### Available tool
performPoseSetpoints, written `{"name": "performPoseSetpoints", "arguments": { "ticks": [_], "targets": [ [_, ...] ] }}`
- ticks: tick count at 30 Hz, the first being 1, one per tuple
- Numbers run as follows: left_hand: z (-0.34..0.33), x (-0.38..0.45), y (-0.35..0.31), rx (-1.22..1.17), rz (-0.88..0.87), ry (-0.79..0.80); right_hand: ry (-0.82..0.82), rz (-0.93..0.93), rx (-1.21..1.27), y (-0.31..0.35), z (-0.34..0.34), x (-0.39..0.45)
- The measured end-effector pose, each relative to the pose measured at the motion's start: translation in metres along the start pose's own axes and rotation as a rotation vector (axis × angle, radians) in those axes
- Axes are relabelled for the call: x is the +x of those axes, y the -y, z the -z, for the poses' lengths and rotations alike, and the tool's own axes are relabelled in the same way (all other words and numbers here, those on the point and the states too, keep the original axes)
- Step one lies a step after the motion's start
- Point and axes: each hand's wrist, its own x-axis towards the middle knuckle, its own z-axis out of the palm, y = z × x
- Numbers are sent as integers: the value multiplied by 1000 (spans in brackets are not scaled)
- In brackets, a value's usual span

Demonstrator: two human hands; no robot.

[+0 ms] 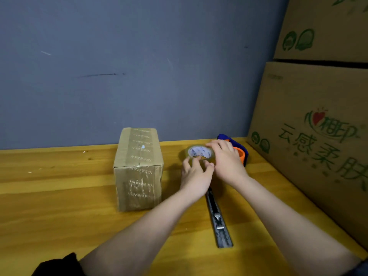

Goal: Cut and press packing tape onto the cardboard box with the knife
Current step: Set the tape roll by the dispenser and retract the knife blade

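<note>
Hands meet on the tape roll (200,153) lying flat beside the box (138,168): right hand (226,161) cups it, left hand (196,175) picks at its near edge with curled fingers. Better to steady the roll and peel slowly. Knife (218,222) lies untouched, close below.

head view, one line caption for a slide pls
Both hands, left and right, grip a clear packing tape roll beside a taped brown cardboard box; a long grey utility knife lies on the wooden table.

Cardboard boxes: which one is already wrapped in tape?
The small box standing on the table left of the hands; printed tape covers its top and front. The big stacked boxes at right show green print.
</note>
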Motion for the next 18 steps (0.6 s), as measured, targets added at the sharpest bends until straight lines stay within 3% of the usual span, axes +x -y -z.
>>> {"name": "performPoseSetpoints", "arguments": {
  "ticks": [2, 4, 12, 18],
  "targets": [
    [5, -14, 2, 23, 0, 44, -30, 1, 3, 5, 4, -10],
    [11, -30, 8, 96, -6, 98, 40, -60, 28, 9, 8, -23],
    [13, -86, 33, 564, -40, 243, 631, -376, -88, 29, 22, -66],
    [2, -103, 43, 607, -100, 269, 629, -400, -166, 46, 25, -81]
  ]
}}
